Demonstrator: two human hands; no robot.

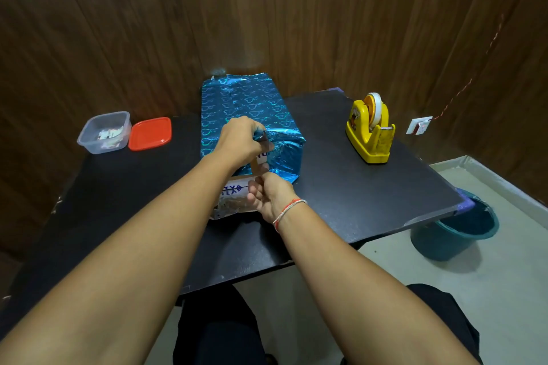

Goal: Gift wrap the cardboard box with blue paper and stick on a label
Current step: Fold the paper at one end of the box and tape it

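The cardboard box (231, 197) lies lengthwise on the black table (355, 187), most of it covered by shiny blue paper (246, 104) with a heart pattern. Its near end shows bare, with blue print on white. My left hand (240, 139) pinches a fold of the blue paper at the near top edge of the box. My right hand (271, 194) sits just below, fingers curled, thumb and fingertips pressing against the near end of the box under the loose paper flap. Whether it holds a piece of tape I cannot tell.
A yellow tape dispenser (372, 127) stands on the right of the table. At the left are a clear plastic tub (103, 132) holding small labels and its red lid (150, 133). A teal bucket (456, 228) stands on the floor by the table's right corner.
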